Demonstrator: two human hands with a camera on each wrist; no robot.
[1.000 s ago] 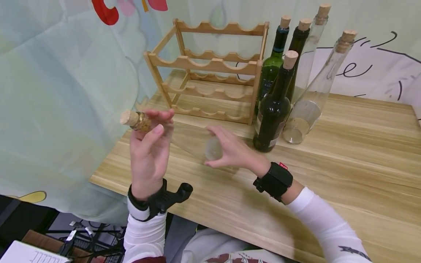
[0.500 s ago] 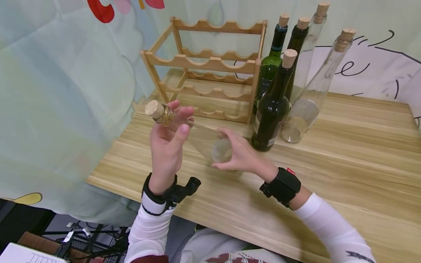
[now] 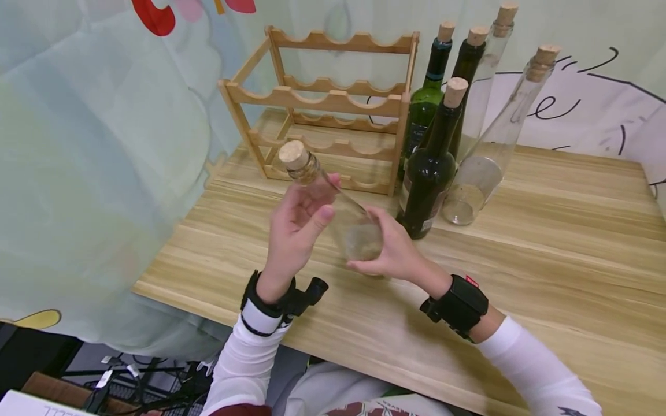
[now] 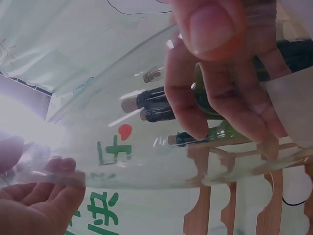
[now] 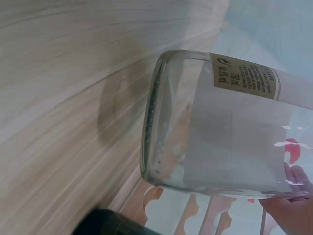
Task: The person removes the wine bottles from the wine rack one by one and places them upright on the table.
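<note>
A clear glass bottle (image 3: 360, 238) slants over the table with its cork (image 3: 293, 155) up and to the left. My left hand (image 3: 293, 234) holds it below the corked neck, with fingers behind the glass and thumb in front. Around the lower body, my right hand (image 3: 396, 247) grips it between thumb and fingers. Through the glass in the left wrist view, the right hand's fingers (image 4: 220, 93) show close up. A gold-brown label (image 5: 244, 76) marks the bottle's side in the right wrist view, where the base is raised above the wood.
Behind the hands stands a wooden bottle rack (image 3: 319, 101). To its right are several corked bottles, including a dark one (image 3: 428, 173) close to the right hand and a leaning clear one (image 3: 481, 167). The table's front edge (image 3: 208, 316) runs below the forearms.
Both hands have moved right with the bottle, the left hand farther than the right. The bottle has turned more upright, its cork swinging up and right.
</note>
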